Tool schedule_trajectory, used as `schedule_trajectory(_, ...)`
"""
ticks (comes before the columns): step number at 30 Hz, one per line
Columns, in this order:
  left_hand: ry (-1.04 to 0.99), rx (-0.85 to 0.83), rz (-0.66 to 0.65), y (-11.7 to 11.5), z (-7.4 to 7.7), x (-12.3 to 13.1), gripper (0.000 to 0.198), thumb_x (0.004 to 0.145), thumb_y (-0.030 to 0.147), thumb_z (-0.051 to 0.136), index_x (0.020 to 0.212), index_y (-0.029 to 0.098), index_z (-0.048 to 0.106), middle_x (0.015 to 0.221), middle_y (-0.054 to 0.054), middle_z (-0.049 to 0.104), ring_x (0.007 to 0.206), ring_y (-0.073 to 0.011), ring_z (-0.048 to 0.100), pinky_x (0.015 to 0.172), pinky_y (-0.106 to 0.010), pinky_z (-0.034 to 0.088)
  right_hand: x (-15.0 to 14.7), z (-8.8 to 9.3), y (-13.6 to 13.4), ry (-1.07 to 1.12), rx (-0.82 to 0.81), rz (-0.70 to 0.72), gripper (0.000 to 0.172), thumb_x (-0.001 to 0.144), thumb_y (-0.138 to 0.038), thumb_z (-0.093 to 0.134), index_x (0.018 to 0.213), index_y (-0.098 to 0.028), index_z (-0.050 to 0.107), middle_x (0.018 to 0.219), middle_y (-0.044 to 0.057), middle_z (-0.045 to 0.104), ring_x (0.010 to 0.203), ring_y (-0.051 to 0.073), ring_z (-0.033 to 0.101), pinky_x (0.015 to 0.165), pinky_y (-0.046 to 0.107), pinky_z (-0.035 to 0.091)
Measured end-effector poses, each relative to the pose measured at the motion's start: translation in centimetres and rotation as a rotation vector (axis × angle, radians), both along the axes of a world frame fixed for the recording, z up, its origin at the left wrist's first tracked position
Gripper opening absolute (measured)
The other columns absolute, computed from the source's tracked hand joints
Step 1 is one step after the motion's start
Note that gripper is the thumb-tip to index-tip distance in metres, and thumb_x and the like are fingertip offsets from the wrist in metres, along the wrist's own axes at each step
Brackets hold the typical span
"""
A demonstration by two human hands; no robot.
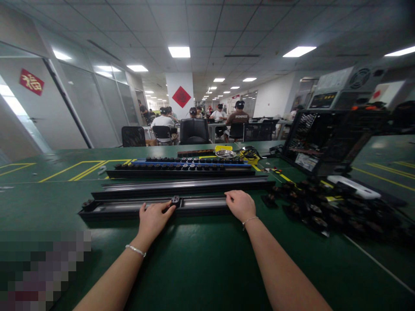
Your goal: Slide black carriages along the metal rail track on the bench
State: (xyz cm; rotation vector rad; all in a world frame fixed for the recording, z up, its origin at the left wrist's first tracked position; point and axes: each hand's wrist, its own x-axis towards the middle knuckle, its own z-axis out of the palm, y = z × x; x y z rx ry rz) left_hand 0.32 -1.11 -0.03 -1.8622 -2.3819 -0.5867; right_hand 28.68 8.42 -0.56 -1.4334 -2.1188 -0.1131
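Note:
A long black rail (129, 207) lies across the green table in front of me. My left hand (154, 217) rests on its near edge, fingertips pinched on a small black socket piece (175, 200) seated in the rail. My right hand (240, 204) lies curled over the rail a little to the right, pressing on it; nothing shows in its fingers. A second empty rail (181, 186) lies just behind. Farther back a third rail (181, 166) carries a row of several black sockets.
A heap of loose black socket pieces (320, 207) covers the table at my right, with a white strip (353, 186) and a black mesh crate (327, 140) behind. A metal bowl (225, 153) and yellow item sit at the back. Several people sit at desks beyond.

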Motion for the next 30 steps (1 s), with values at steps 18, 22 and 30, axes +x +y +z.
schedule_trajectory(18, 0.06, -0.099, -0.082, -0.1, 0.1, 0.7, 0.049, 0.082, 0.06, 0.035, 0.12, 0.036, 0.055, 0.117, -0.006, 0.063, 0.116, -0.03, 0.049, 0.099, -0.072, 0.008, 0.0, 0.0, 0.1, -0.018, -0.004, -0.009, 0.031, 0.084, -0.025, 0.041, 0.092, -0.025, 0.071, 0.098, -0.001, 0.07, 0.092, 0.015, 0.06, 0.082, 0.027, 0.043)
schedule_trajectory(22, 0.079, -0.126, -0.094, 0.0, 0.0, 0.9, 0.052, 0.081, 0.063, 0.034, 0.123, 0.039, 0.051, 0.119, -0.007, 0.062, 0.118, -0.0317, 0.047, 0.096, -0.075, 0.007, -0.1, 0.1, 0.0, -0.03, 0.003, -0.007, 0.031, 0.084, -0.025, 0.041, 0.092, -0.025, 0.071, 0.098, -0.001, 0.07, 0.092, 0.015, 0.06, 0.082, 0.027, 0.043)
schedule_trajectory(30, 0.095, -0.134, -0.102, -0.1, 0.1, 1.4, 0.053, 0.081, 0.062, 0.035, 0.127, 0.04, 0.047, 0.119, -0.007, 0.061, 0.118, -0.032, 0.046, 0.094, -0.077, 0.006, -0.1, 0.2, 0.0, -0.03, 0.0, -0.009, 0.031, 0.084, -0.025, 0.041, 0.092, -0.025, 0.071, 0.098, -0.001, 0.07, 0.092, 0.015, 0.061, 0.082, 0.026, 0.043)
